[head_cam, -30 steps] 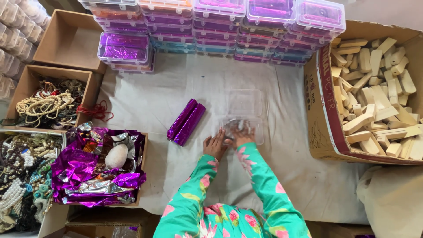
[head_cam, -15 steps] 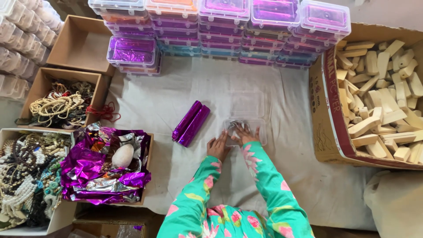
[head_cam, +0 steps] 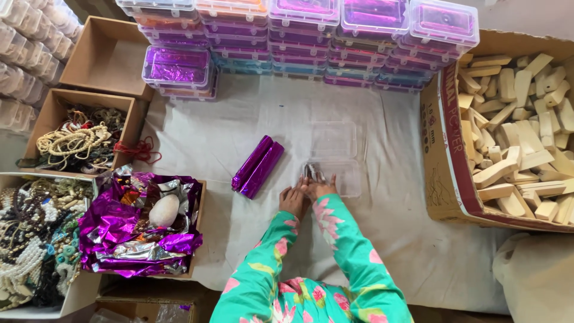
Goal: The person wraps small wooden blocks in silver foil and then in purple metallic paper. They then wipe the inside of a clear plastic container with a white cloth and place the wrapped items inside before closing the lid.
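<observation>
Both hands meet at the clear box's (head_cam: pixel 335 160) six-o'clock edge: right hand (head_cam: pixel 318 186) pinching something small and dark, left hand (head_cam: pixel 293 200) loosely curled, empty; purple sticks (head_cam: pixel 258 166) at nine o'clock.

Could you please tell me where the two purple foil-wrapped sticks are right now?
In the head view, the purple foil-wrapped sticks lie side by side on the white cloth, just left of the clear plastic box and beyond the left hand.

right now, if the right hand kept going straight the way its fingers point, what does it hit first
The right hand points away from the person, so it would probably first meet the open clear plastic box it already touches, though depth is hard to judge from above.
</observation>
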